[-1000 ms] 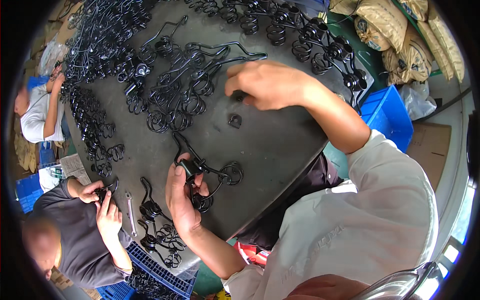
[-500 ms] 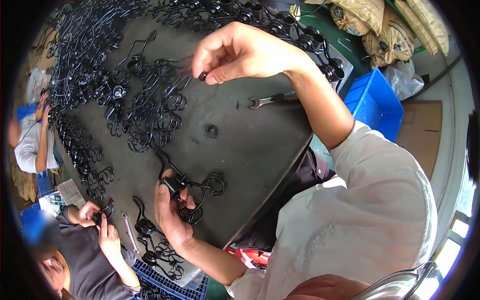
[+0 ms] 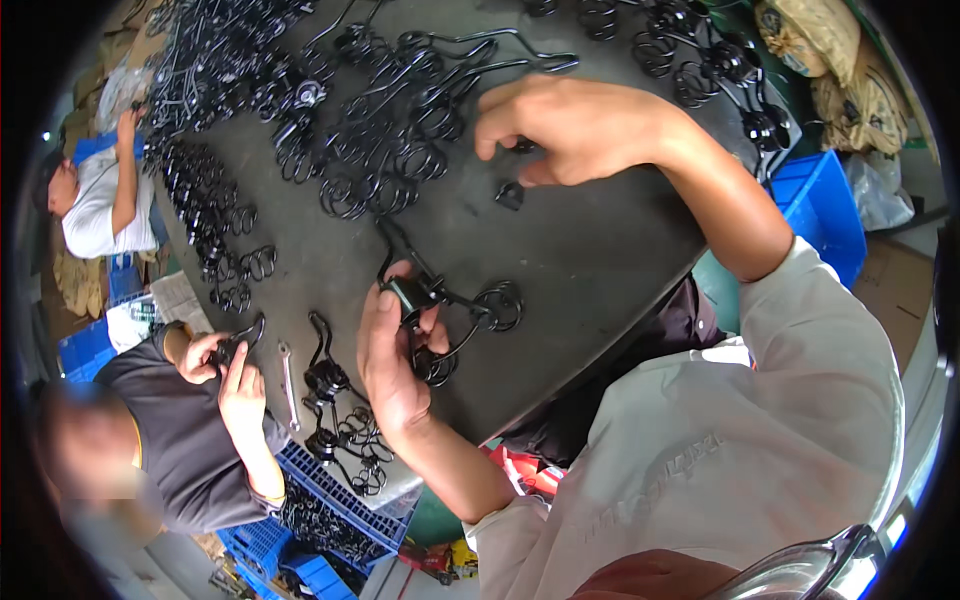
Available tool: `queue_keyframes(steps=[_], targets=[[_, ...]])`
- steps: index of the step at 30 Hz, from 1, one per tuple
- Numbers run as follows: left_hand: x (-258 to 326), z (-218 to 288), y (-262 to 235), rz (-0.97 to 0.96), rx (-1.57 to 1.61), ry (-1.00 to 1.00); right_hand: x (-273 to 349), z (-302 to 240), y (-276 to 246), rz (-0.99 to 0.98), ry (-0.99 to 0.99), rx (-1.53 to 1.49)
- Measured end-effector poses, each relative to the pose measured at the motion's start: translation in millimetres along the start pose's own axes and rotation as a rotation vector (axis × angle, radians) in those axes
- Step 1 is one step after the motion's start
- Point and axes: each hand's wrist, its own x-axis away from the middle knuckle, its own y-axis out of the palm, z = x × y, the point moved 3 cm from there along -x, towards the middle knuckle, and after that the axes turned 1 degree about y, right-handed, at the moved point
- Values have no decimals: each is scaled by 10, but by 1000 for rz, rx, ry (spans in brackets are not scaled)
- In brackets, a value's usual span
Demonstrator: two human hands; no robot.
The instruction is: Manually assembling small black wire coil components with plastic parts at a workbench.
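Observation:
My left hand (image 3: 393, 365) is closed around a black metal clamp assembly (image 3: 415, 292), with bent rods and coiled wire (image 3: 500, 305) sticking out of it. It holds this piece just over the dark tabletop. Over the table farther right, my right hand (image 3: 585, 130) has its fingers curled, thumb and forefinger apart. Close below its thumb lies a small black curved piece (image 3: 508, 195). Something dark (image 3: 522, 147) shows between the curled fingers; I cannot tell whether it is held or lies beneath.
Piles of black coiled-wire parts (image 3: 380, 150) cover the far and left table (image 3: 590, 290). A wrench (image 3: 288, 385) lies near a co-worker's hands (image 3: 235, 375) at left. Another person (image 3: 105, 200) sits beyond. A blue bin (image 3: 825, 215) stands right, near brown sacks (image 3: 860, 100).
The view has shifted, so the table appears higher and farther right. My right hand has come down to the small curved piece, its pinch on a small black nut loosened. My left hand keeps its grip.

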Motion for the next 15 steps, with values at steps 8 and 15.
queue_keyframes(steps=[8,15], targets=[[-14,-8,-8,-39,9,-5,-51,-85,266,-111,-75,-12],[-15,-4,10,-16,-6,-10,-86,-140,211,26,-69,-135]])
